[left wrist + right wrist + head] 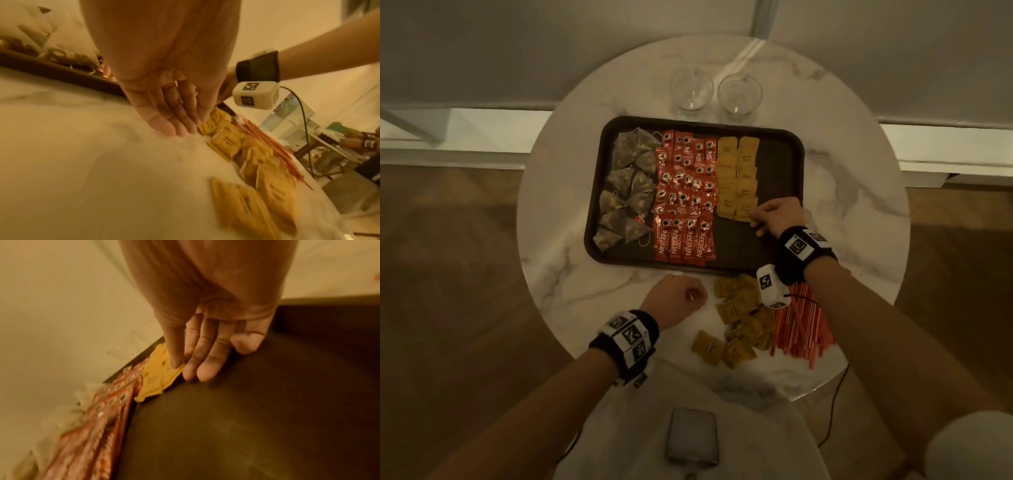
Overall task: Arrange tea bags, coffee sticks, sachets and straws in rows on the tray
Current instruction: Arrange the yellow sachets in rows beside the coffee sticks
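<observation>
A dark tray (780, 164) on a round marble table (592, 291) carries pyramid tea bags (628, 188) at its left. Red coffee sticks (685, 195) fill its middle, and two columns of yellow sachets (738, 178) lie right of them. My right hand (756, 219) is at the near end of the sachet columns. Its thumb and index finger pinch the corner of a yellow sachet (160, 378) lying on the tray (267, 402). My left hand (681, 298) rests on the table, fingers (176, 123) relaxed and holding nothing, beside loose yellow sachets (739, 318). Red straws (803, 325) lie right of that pile.
Two clear glasses (691, 90) (739, 94) stand behind the tray. The tray's right side is bare. A grey flat device (691, 437) lies on white cloth near my body. A cable runs from the right wrist camera (770, 287) over the straws.
</observation>
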The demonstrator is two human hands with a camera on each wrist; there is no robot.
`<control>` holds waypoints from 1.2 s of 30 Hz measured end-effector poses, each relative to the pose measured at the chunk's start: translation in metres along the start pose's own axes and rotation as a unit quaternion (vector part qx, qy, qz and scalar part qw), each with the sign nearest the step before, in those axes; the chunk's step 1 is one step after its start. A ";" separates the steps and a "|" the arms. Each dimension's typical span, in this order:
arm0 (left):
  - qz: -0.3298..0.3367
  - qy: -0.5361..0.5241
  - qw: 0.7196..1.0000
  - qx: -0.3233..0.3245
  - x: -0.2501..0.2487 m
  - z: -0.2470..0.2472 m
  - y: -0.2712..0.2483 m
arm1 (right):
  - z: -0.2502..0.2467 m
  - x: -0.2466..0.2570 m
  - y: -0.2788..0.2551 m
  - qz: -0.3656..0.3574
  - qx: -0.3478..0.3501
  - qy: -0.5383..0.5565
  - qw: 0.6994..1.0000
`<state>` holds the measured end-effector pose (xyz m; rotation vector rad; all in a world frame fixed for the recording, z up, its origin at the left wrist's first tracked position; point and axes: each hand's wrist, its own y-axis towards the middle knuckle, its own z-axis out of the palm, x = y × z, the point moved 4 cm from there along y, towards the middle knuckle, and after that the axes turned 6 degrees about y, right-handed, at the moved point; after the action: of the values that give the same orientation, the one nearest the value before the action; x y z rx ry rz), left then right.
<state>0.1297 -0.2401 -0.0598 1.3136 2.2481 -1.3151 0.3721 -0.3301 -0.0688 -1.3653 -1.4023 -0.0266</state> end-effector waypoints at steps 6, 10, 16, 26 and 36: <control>0.009 0.025 0.999 -0.023 0.000 0.024 -0.011 | -0.017 0.003 -0.020 -0.031 -0.024 -0.048 0.998; 0.074 0.058 0.993 -0.066 -0.031 0.032 -0.013 | -0.029 -0.007 -0.057 -0.051 0.021 0.023 0.998; 0.196 0.218 0.956 -0.020 -0.078 0.047 0.000 | -0.039 -0.063 -0.112 -0.055 0.037 -0.050 0.997; 0.182 0.313 0.932 0.003 -0.071 0.039 0.006 | -0.005 -0.114 -0.159 -0.020 0.110 -0.037 0.993; 0.077 -0.050 0.996 0.016 -0.048 -0.009 -0.026 | 0.018 -0.069 -0.179 -0.122 0.110 -0.039 0.986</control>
<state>0.1387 -0.2660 -0.0117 1.3686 2.0257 -1.3352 0.2146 -0.4240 -0.0090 -1.0182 -1.5823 0.0207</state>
